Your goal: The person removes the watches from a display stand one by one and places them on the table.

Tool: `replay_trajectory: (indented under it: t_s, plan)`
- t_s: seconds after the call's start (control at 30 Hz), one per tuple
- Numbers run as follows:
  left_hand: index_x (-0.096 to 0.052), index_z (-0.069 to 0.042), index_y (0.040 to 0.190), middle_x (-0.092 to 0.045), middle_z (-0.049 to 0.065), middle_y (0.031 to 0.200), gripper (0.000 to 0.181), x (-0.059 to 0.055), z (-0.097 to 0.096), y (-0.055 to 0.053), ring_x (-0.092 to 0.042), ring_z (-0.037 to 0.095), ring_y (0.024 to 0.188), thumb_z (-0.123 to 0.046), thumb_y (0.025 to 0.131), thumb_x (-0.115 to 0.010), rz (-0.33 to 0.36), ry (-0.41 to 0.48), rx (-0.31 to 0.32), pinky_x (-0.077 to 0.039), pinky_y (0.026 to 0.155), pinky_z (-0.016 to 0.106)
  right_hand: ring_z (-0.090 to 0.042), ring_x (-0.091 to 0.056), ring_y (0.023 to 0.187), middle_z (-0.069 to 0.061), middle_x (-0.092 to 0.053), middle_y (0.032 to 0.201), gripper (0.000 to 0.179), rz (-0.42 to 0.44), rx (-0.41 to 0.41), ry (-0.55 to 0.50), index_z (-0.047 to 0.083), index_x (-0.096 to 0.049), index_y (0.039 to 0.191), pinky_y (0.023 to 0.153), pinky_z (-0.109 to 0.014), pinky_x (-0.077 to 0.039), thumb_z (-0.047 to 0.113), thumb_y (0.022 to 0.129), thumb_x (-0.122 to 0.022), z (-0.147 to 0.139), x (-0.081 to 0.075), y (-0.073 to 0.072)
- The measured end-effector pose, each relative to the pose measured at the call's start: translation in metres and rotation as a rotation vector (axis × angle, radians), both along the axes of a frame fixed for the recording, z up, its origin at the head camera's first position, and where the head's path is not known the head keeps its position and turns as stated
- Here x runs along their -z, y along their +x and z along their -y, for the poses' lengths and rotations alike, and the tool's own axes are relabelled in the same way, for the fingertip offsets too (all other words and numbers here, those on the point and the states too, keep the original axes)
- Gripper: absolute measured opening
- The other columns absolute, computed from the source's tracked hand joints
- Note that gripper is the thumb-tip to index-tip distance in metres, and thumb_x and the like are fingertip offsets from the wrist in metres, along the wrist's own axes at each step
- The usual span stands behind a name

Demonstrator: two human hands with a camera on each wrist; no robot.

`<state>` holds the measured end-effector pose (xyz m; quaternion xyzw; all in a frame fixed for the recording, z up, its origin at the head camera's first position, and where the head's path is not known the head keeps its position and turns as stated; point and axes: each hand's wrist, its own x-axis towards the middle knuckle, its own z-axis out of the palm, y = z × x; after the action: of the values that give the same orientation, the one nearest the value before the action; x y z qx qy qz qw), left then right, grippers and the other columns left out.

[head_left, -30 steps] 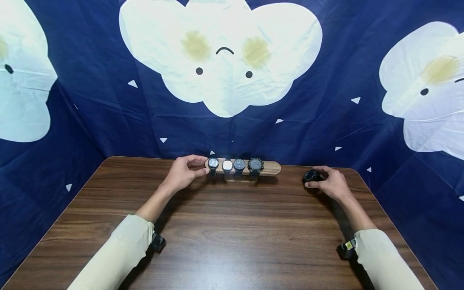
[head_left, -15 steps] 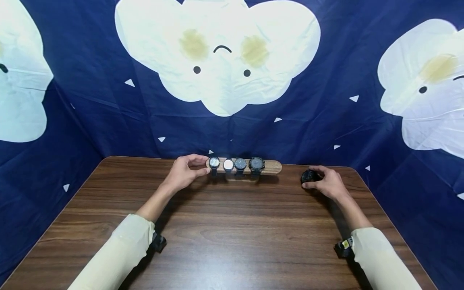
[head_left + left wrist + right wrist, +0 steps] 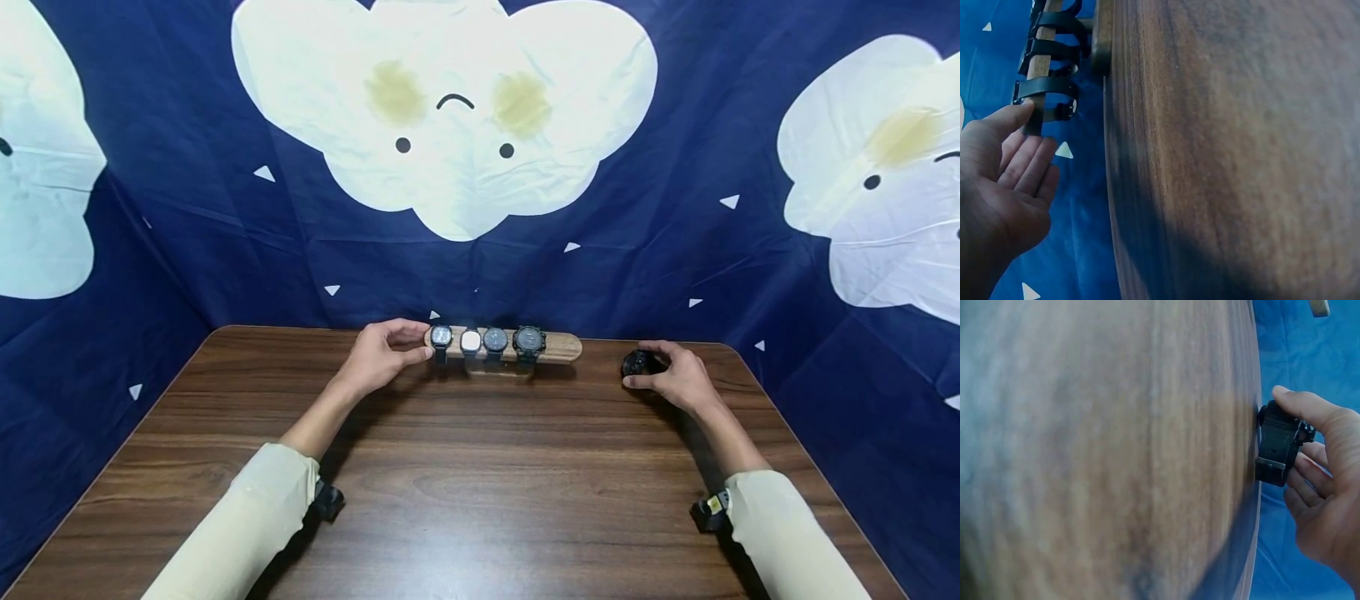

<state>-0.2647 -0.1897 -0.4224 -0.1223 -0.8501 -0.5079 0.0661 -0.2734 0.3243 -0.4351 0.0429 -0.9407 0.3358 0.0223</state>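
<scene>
At the back of the table, my left hand (image 3: pixel 378 358) pinches the left end of a wooden watch stand (image 3: pixel 562 347) between thumb and fingers. Several watches hang along its bar: a dark square-faced one (image 3: pixel 441 336) beside my fingertips, a white-faced one (image 3: pixel 471 342), a round dark one (image 3: pixel 495 340) and a bulky black one (image 3: pixel 529 340). In the left wrist view, my thumb rests at the bar's end, close to a strap (image 3: pixel 1047 86). To the right, my right hand (image 3: pixel 684 379) holds a chunky black watch (image 3: pixel 1277 440) low at the table's back edge, its strap looped.
The brown wooden table (image 3: pixel 480 467) spreads in front of both hands. A dark blue cloth (image 3: pixel 480 283) with white clouds hangs right behind the back edge and at both sides. Small black devices (image 3: pixel 327 502) are strapped at the wrists.
The head view has shifted slightly. Both hands keep their holds on the watch stand and the black watch, with hardly any movement.
</scene>
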Motion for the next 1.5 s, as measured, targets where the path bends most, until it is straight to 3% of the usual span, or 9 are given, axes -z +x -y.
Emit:
replay_trajectory:
  t_s: [0.3,0.47,0.73,1.1,1.3,1.5]
  plan:
    - [-0.079,-0.001,0.134,-0.083,0.020,0.130,0.042,0.000,0.000,0.001,-0.080,0.036,0.125,-0.010,0.096,-0.090,0.007,-0.006,-0.007,-0.061,0.106,0.032,-0.053,-0.051,0.158,-0.029,-0.052,0.170,0.089,-0.002,-0.016,-0.070,0.003,-0.055,0.164,0.128,-0.068,-0.043,0.036,0.092,-0.096,0.007,-0.009,0.005]
    - [-0.079,-0.002,0.135,-0.083,0.019,0.130,0.042,-0.001,-0.001,0.001,-0.080,0.035,0.125,-0.011,0.096,-0.090,0.010,-0.011,-0.012,-0.060,0.106,0.031,-0.053,-0.052,0.157,-0.028,-0.055,0.167,0.088,-0.036,-0.039,-0.078,0.003,-0.055,0.164,0.125,-0.068,-0.046,0.036,0.093,-0.095,0.018,-0.017,0.010]
    - [-0.079,-0.003,0.135,-0.083,0.019,0.130,0.042,-0.001,0.000,0.002,-0.080,0.035,0.124,-0.012,0.096,-0.091,0.010,-0.019,-0.019,-0.060,0.111,0.046,-0.048,-0.052,0.155,-0.022,-0.063,0.163,0.085,-0.104,-0.073,-0.058,0.008,-0.060,0.162,0.125,-0.069,-0.044,0.040,0.091,-0.096,0.041,-0.027,0.017]
    - [-0.079,-0.002,0.134,-0.084,0.020,0.129,0.042,-0.001,-0.001,0.000,-0.080,0.036,0.124,-0.012,0.095,-0.090,-0.008,-0.016,-0.004,-0.059,0.113,0.052,-0.042,-0.062,0.138,-0.016,-0.063,0.164,0.081,-0.136,-0.112,-0.088,0.014,-0.064,0.160,0.107,-0.058,-0.052,0.043,0.091,-0.095,0.069,-0.033,0.022]
    - [-0.080,-0.002,0.133,-0.084,0.020,0.128,0.042,0.000,0.000,0.000,-0.080,0.038,0.124,-0.011,0.094,-0.091,-0.008,-0.008,-0.011,-0.058,0.114,0.054,-0.042,-0.051,0.159,-0.016,-0.061,0.166,0.082,-0.127,-0.133,-0.122,0.014,-0.062,0.161,0.125,-0.067,-0.044,0.042,0.091,-0.095,0.080,-0.034,0.021]
    - [-0.080,-0.003,0.133,-0.084,0.020,0.128,0.041,0.000,0.001,-0.001,-0.080,0.037,0.124,-0.012,0.095,-0.091,-0.001,-0.016,-0.016,-0.058,0.114,0.054,-0.042,-0.051,0.159,-0.017,-0.062,0.165,0.084,-0.127,-0.132,-0.149,0.011,-0.063,0.159,0.129,-0.066,-0.041,0.038,0.088,-0.098,0.089,-0.034,0.017]
